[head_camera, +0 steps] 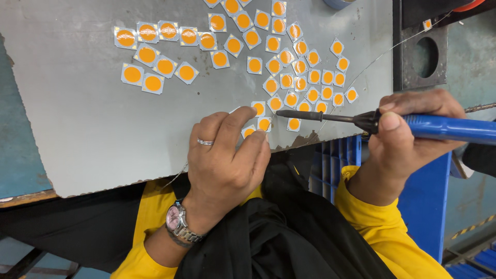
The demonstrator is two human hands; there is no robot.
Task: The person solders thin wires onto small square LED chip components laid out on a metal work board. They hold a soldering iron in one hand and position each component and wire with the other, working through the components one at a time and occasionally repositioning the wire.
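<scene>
My right hand (408, 134) grips a blue-handled soldering iron (439, 126); its dark tip (281, 113) reaches left to small square chips with orange round centres (264, 124) near the board's front edge. My left hand (225, 155), with a ring and a wristwatch, rests on the grey board (77, 129). Its fingers pinch a thin solder wire (178, 173) beside those chips. The wire end sits close to the iron's tip.
Several more orange-centred square chips (165, 66) lie scattered across the board's far half. A dark metal plate with a round hole (424, 57) stands at the right. A blue crate (336, 160) sits below the board's edge. Yellow sleeves and a black apron fill the foreground.
</scene>
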